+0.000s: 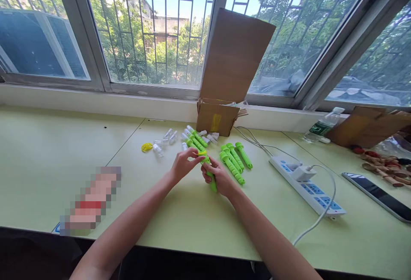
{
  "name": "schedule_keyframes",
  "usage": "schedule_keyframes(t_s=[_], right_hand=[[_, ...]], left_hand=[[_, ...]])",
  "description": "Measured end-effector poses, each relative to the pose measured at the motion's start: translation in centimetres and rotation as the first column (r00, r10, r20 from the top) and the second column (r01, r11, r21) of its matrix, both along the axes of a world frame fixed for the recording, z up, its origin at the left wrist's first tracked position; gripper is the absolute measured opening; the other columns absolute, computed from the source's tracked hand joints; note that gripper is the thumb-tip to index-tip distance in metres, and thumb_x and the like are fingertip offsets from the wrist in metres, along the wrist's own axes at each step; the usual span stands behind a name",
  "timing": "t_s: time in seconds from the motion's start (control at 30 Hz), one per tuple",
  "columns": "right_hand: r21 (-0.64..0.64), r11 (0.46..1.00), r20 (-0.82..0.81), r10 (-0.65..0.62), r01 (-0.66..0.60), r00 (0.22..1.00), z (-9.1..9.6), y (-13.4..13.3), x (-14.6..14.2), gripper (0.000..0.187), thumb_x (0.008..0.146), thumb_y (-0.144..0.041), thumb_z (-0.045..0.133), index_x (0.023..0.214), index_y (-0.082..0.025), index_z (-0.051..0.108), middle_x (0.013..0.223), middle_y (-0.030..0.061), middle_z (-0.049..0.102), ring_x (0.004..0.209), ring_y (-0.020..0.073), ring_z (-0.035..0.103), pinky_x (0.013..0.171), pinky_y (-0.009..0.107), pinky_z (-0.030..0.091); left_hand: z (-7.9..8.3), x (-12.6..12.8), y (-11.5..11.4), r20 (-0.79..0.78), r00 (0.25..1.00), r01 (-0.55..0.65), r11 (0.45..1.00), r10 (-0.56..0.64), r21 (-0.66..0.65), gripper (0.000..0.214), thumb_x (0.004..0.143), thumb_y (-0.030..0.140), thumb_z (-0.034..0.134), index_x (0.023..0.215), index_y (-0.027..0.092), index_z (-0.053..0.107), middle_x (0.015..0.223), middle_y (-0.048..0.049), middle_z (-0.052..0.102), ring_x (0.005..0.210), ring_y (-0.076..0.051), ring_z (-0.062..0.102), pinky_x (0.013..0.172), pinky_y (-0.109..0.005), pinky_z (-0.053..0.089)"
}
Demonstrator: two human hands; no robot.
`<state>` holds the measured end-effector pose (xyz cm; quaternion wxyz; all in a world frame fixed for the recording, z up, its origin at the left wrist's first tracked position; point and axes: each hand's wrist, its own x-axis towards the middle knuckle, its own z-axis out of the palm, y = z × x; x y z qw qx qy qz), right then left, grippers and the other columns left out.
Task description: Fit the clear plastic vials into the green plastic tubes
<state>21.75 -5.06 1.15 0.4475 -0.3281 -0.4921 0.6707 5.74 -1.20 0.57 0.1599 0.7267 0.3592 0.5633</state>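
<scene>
My right hand point(218, 176) is wrapped round a green plastic handle point(213, 184), its wide end tilted up. My left hand point(185, 163) pinches a small yellow ring-like piece point(201, 153) at the top of that handle. Just beyond my hands lie green handles with clear tubes on them point(195, 139). To the right of my right hand rest several green handles point(231, 168) without tubes. Clear plastic tubes point(158, 150) are scattered to the left, beside a small pile of yellow pieces point(147, 147). White caps point(210, 138) lie in front of the box.
An open cardboard box point(213, 117) stands against the window wall. A white power strip point(305, 186) with cables is on the right, then a phone point(379, 195), a water bottle point(324, 126) and small wooden pieces point(385, 168). A blurred-out item point(93, 201) lies on the left.
</scene>
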Motion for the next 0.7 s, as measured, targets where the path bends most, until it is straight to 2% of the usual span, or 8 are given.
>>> schedule_keyframes(t_s=[0.13,0.3,0.7], right_hand=[[-0.069,0.995,-0.063,0.061,-0.066,0.996,-0.3,0.1,0.2,0.030,0.076,-0.038,0.068,0.100,-0.026,0.055,0.068,-0.0043,0.046,0.044,0.0054,0.034,0.041,0.021,0.021],[-0.115,0.985,-0.127,0.114,-0.129,0.985,-0.7,0.3,0.5,0.026,0.077,-0.034,0.068,0.096,-0.024,0.054,0.067,-0.0047,0.044,0.044,0.0046,0.033,0.041,0.020,0.019],[-0.145,0.976,-0.190,0.132,-0.161,0.973,-1.1,0.6,0.6,0.025,0.078,-0.033,0.068,0.094,-0.024,0.051,0.066,-0.0052,0.043,0.044,0.0044,0.032,0.040,0.019,0.020]], left_hand=[[-0.2,0.1,-0.1,0.024,0.999,0.028,0.999,-0.027,-0.034,0.021,0.077,0.040,0.068,0.083,0.021,0.059,0.073,0.0000,0.069,0.069,-0.015,0.069,0.066,-0.026,0.053],[0.0,0.2,0.0,0.072,0.994,0.087,0.991,-0.080,-0.102,0.025,0.075,0.042,0.069,0.078,0.020,0.058,0.069,0.0001,0.067,0.064,-0.014,0.067,0.061,-0.025,0.052],[0.2,0.4,-0.2,0.117,0.987,0.136,0.970,-0.115,-0.201,0.028,0.075,0.044,0.068,0.078,0.019,0.055,0.066,0.0004,0.067,0.060,-0.013,0.063,0.063,-0.025,0.050]])
